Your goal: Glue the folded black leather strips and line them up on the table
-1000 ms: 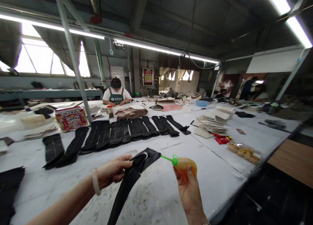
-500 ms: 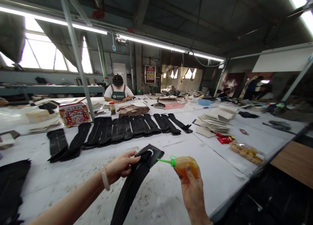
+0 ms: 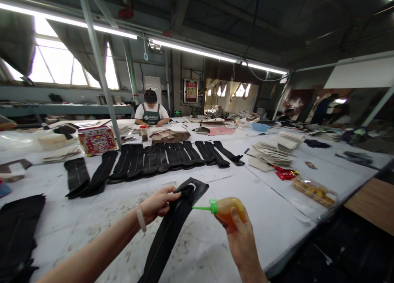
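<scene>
My left hand (image 3: 158,203) pinches the upper end of a long black leather strip (image 3: 172,229) that lies on the white table (image 3: 271,209) and runs down toward me. My right hand (image 3: 241,238) grips a small amber squeeze bottle (image 3: 228,209) with a green nozzle. The nozzle tip points left at the strip's top end, close to my left fingers.
A row of several black strips (image 3: 154,160) lies across the table's middle, and more black pieces (image 3: 18,225) lie at the left. A red patterned tin (image 3: 97,139), a stack of cards (image 3: 271,154), a clear snack tray (image 3: 314,190) and a seated person (image 3: 151,112) are beyond.
The view has shifted slightly. The bottle's nozzle has moved left, closer to the strip's top end. My left hand keeps its pinch on the strip.
</scene>
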The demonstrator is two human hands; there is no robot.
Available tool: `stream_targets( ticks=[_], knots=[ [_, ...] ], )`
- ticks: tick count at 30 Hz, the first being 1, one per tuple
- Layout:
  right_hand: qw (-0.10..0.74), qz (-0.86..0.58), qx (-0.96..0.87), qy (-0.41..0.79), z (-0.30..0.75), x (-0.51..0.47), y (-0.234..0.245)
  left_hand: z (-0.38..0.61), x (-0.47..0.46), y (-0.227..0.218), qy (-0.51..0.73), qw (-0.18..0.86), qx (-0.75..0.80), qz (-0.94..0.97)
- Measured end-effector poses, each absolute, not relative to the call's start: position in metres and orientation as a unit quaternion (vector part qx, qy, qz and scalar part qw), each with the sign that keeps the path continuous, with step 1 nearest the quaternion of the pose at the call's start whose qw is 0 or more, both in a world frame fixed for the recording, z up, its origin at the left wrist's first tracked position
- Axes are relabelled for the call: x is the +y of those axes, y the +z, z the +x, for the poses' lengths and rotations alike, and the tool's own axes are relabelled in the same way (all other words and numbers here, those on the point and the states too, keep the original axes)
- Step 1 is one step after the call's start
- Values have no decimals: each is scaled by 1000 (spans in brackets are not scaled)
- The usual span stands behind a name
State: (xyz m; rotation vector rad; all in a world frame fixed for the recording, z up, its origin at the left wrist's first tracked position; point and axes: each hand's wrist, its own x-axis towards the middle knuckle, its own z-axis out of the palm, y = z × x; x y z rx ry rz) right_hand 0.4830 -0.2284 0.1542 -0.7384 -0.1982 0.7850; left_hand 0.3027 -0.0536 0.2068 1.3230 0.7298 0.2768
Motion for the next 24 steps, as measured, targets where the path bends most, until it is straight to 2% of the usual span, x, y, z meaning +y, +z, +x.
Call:
stream_targets(
  ticks=[3, 5, 13, 20, 22, 24],
  knots=[
    [802, -312, -49, 507, 483, -229, 152, 303, -44, 195, 129, 730, 332, 583],
    [792, -296, -31, 533, 484, -229, 147, 305, -35, 185, 127, 736, 341, 571],
    [789, -311, -28, 529, 495, -230, 116, 311, 2, 131, 110, 664, 456, 583],
    [749, -385, -102, 530, 527, -241, 79, 267, -24, 78, 136, 555, 528, 628],
    [743, -419, -114, 510, 535, -237, 72, 254, -38, 66, 157, 499, 522, 674],
    [735, -499, -171, 425, 542, -227, 65, 248, -50, 59, 179, 464, 519, 695]
  ],
)
